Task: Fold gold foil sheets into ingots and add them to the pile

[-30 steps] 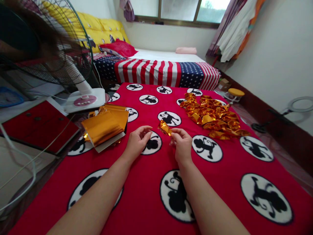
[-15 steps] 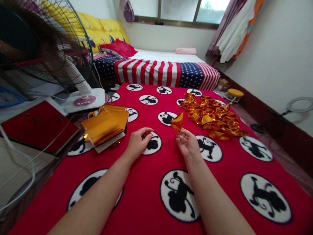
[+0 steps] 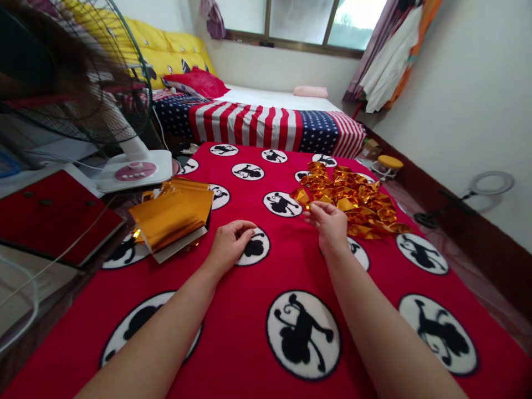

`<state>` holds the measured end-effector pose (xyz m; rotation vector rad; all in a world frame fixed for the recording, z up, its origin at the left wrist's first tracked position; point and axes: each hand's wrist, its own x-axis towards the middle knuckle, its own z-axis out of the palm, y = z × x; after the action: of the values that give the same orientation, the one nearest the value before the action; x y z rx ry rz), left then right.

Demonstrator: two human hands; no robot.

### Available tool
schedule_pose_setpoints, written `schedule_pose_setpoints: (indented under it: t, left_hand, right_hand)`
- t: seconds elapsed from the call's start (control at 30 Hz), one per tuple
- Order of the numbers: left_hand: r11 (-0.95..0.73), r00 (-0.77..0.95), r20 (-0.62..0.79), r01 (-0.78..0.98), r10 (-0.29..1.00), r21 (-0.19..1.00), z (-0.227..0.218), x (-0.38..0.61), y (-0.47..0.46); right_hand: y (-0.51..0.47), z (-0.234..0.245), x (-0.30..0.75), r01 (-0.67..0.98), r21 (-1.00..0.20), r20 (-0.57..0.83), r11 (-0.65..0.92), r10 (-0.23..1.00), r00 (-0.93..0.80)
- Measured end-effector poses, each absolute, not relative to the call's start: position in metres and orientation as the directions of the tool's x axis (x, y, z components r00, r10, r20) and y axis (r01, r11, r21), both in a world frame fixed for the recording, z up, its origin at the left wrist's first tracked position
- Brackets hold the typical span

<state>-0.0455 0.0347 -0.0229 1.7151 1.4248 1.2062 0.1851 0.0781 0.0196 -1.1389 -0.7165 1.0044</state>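
My right hand point(image 3: 328, 224) reaches the left edge of a heap of crumpled gold foil pieces point(image 3: 353, 197), its fingertips pinching a folded gold foil piece point(image 3: 301, 197). The heap lies on a red blanket point(image 3: 291, 266) printed with black monkeys in white circles. My left hand point(image 3: 228, 244) rests on the blanket, fingers loosely curved and holding nothing. Just beyond it, a stack of flat gold foil sheets point(image 3: 170, 219) sits on a white backing.
A white-based standing fan point(image 3: 135, 170) and a red board point(image 3: 58, 216) are at the left. Behind the blanket is a bed with a striped, starred cover point(image 3: 257, 124). A yellow-topped stool point(image 3: 389, 163) and a ring light point(image 3: 490, 185) stand on the right.
My right hand has moved forward and closed its fingers, bringing the folded gold piece against the heap. My left hand has barely moved. The whole view has tilted slightly.
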Motion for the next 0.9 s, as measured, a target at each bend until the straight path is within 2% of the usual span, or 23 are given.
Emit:
schedule_pose_setpoints:
  t: [0.17, 0.27, 0.33, 0.47, 0.63, 0.7, 0.8, 0.9]
  left_hand:
    - [-0.251, 0.019, 0.271, 0.443, 0.962, 0.861, -0.019, -0.044, 0.033]
    - [-0.260, 0.027, 0.277, 0.445, 0.960, 0.857, -0.018, -0.044, 0.034]
    - [-0.263, 0.025, 0.282, 0.452, 0.959, 0.852, -0.017, -0.044, 0.034]
    - [-0.237, 0.024, 0.256, 0.470, 0.966, 0.850, -0.013, -0.043, 0.034]
    - [-0.196, 0.025, 0.209, 0.473, 0.978, 0.859, -0.011, -0.042, 0.033]
    - [-0.198, 0.029, 0.211, 0.479, 0.977, 0.855, -0.011, -0.042, 0.033]
    - [-0.202, 0.039, 0.210, 0.490, 0.977, 0.848, -0.012, -0.042, 0.033]
    - [-0.211, 0.046, 0.217, 0.498, 0.975, 0.841, -0.012, -0.041, 0.033]
  right_hand:
    - [0.142, 0.038, 0.243, 0.149, -0.970, 0.243, 0.193, 0.813, 0.529]
    - [0.184, 0.040, 0.284, 0.449, -0.884, 0.403, 0.131, 0.702, 0.588]
    - [0.205, 0.039, 0.306, 0.576, -0.816, 0.452, 0.036, 0.661, 0.599]
    - [0.230, 0.039, 0.329, 0.706, -0.685, 0.449, -0.180, 0.658, 0.604]
    - [0.243, 0.043, 0.331, 0.748, -0.608, 0.434, -0.267, 0.677, 0.595]
    - [0.246, 0.045, 0.327, 0.755, -0.599, 0.440, -0.265, 0.679, 0.588]
    - [0.249, 0.048, 0.310, 0.781, -0.599, 0.466, -0.175, 0.717, 0.518]
    - [0.251, 0.050, 0.284, 0.846, -0.525, 0.495, -0.093, 0.775, 0.392]
